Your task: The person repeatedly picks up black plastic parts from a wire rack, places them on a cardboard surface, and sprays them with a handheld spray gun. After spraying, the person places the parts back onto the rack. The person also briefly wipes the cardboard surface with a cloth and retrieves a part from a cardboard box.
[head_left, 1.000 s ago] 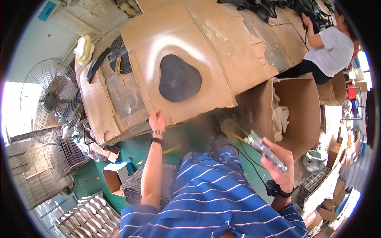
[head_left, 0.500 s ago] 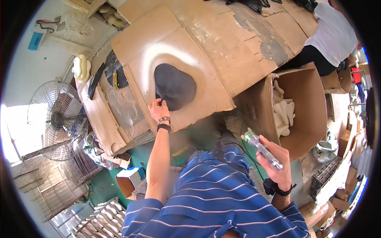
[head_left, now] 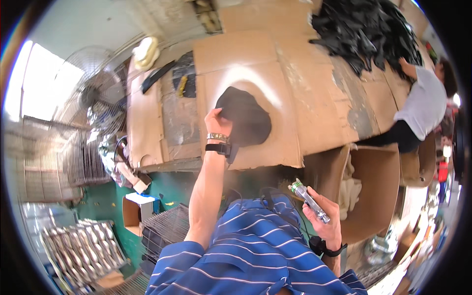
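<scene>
A black, rounded, flexible sheet piece (head_left: 251, 120) is over the cardboard-covered table. My left hand (head_left: 219, 123) pinches its left edge, which looks raised, and a narrow dark strip of it hangs beside my wrist. A bright white sprayed band (head_left: 246, 76) arcs round the piece's far side on the cardboard. My right hand (head_left: 324, 214) is wrapped round a silver tool with a green-ringed tip, apparently a spray gun (head_left: 309, 200). It is held in front of the table edge, its tip toward the upper left.
A cardboard box (head_left: 376, 194) with cream-coloured shaped pieces (head_left: 350, 194) stands right of my right hand. Beyond it, a person in a white top (head_left: 425, 101) reaches to a heap of black pieces (head_left: 366, 34). A wire-guarded fan (head_left: 91, 93) stands left of the table (head_left: 147, 118).
My view has shifted, bringing the black heap into sight. My left hand has lifted the black piece's near-left edge. My right hand still grips the silver tool.
</scene>
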